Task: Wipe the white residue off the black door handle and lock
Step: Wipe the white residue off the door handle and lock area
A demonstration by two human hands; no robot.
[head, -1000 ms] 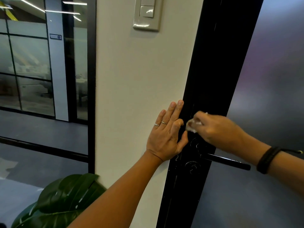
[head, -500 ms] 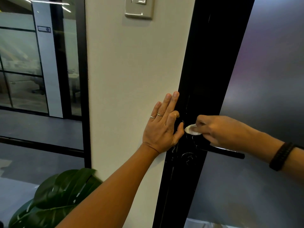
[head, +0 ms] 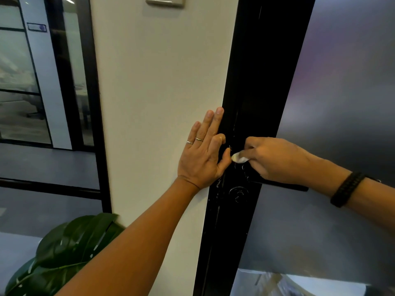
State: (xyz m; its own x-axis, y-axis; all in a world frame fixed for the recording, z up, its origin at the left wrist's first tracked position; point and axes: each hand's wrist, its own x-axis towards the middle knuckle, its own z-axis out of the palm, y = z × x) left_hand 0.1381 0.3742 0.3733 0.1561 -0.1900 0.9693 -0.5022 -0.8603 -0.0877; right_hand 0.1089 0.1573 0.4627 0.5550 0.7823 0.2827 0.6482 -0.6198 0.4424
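Our right hand (head: 275, 159) curls its fingers (head: 249, 146) around a small white wipe (head: 240, 158), pressing it on the black door frame (head: 263, 82) just above the door handle (head: 284, 185). The round lock (head: 238, 194) sits below. Our left hand (head: 202, 154) lies flat, fingers straight, against the white wall (head: 160, 92) beside the frame.

Single head view — looks forward, slightly down, close on door frame (head: 263, 82) — no second view.
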